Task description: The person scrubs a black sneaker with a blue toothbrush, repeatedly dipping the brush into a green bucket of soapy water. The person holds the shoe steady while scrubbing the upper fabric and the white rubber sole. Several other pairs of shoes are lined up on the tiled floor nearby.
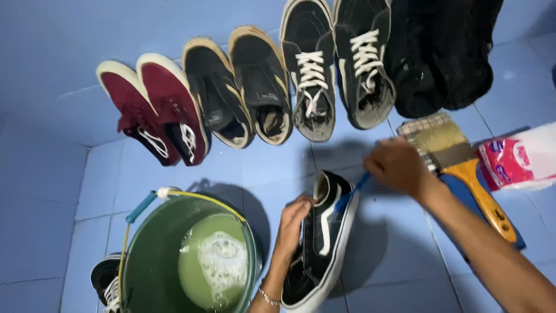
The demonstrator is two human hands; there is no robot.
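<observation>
While the left hand (292, 223) grips the black canvas sneaker with a white side stripe and white rubber sole (321, 237) at its collar edge, fingers curled closed on the rim, the right hand (399, 165) is closed around a thin blue-handled brush (350, 192) whose tip touches the sneaker's heel end. Sneaker lies on the blue tiled floor (52, 203), tilted on its side, between the two hands.

Green plastic bucket with a yellow wire handle and blue grip (191, 255) sits just left of the left forearm, holding foamy greenish water. Part of another black shoe with white laces (107, 281) pokes out behind the bucket's left side (mostly hidden).

Row along the wall, left to right: pair of maroon canvas sneakers with white soles (153, 110), pair of black sneakers with tan stripes and tan soles (240, 87), pair of black lace-up sneakers with white laces (336, 64), then a dark black fuzzy pair (440, 52) (detail too dark to tell).

Right of the right hand: wide paintbrush with an orange-yellow wooden handle (463, 168) lying on a blue flat item, over a checked cloth (425, 124). Pink-and-white plastic pouch (518, 159) near the right edge.
</observation>
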